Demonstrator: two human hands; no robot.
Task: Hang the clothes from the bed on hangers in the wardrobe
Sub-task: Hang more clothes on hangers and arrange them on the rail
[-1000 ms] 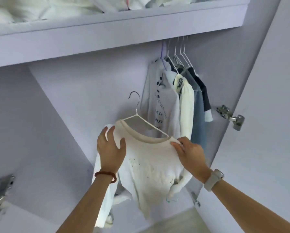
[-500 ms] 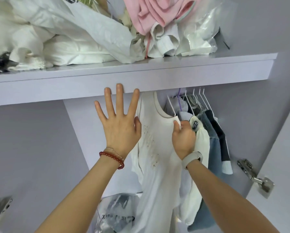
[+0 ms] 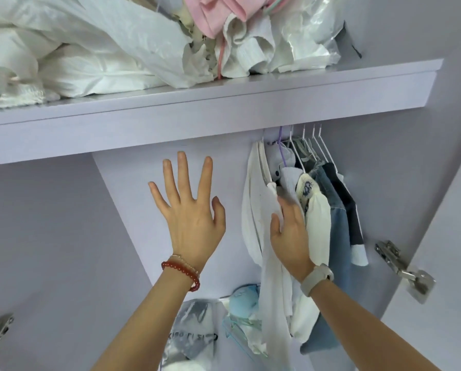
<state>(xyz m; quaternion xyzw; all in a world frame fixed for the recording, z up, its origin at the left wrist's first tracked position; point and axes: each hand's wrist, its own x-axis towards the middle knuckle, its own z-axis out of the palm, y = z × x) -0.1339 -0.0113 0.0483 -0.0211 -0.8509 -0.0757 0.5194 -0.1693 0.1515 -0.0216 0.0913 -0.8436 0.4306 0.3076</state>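
My left hand [image 3: 190, 212] is raised in front of the wardrobe's back panel [image 3: 133, 183], fingers straight and spread, holding nothing. My right hand [image 3: 291, 231] lies flat against the white top [image 3: 256, 210], fingers extended and a little blurred — touching the cloth, not gripping it. That top hangs on its hanger at the left end of the row, just below the shelf [image 3: 224, 111], its hem trailing down past my wrist. To its right, close together, hang a cream garment [image 3: 317, 210], a denim piece [image 3: 336, 210] and a dark one [image 3: 349, 204] on white hangers [image 3: 315, 140]. The shelf carries a heap of white bags [image 3: 103, 49] and pink fabric [image 3: 210, 14]. A plastic bag [image 3: 192, 336] sits low in the wardrobe — a hinge [image 3: 403, 266] shows on the door at right.
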